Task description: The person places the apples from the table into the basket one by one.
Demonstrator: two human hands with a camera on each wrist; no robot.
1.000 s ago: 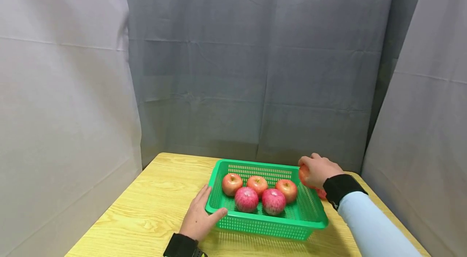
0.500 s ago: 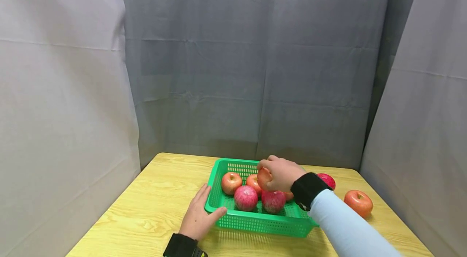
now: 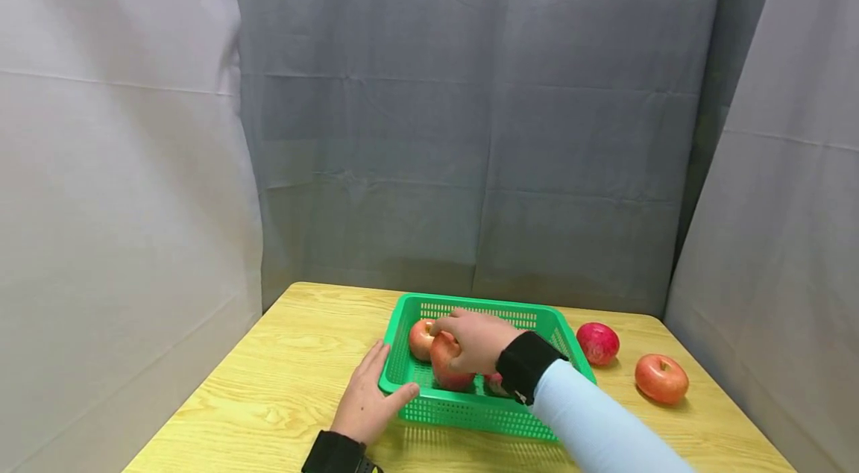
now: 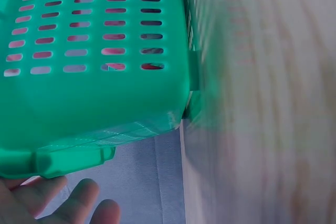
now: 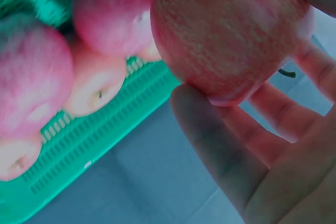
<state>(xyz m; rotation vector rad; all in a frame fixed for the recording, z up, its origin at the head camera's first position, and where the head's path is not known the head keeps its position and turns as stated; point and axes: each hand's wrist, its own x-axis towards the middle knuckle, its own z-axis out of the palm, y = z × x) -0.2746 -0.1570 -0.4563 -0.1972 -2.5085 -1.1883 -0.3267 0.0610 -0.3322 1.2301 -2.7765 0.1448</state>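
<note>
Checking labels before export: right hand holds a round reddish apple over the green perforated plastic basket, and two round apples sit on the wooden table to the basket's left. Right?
No: the round deep-red apple and round orange-red apple sit on the table to the right of the basket, per the head view. Right hand and held apple: as stated.

I have room to pass over the table (image 3: 268, 376) left of the left hand (image 3: 369, 398), which blocks the basket's (image 3: 470, 413) near left corner. The right hand (image 3: 483, 341) and sleeve (image 3: 597, 413) bar its middle and near right; a red apple (image 3: 598, 343) crowds its right side.
</note>
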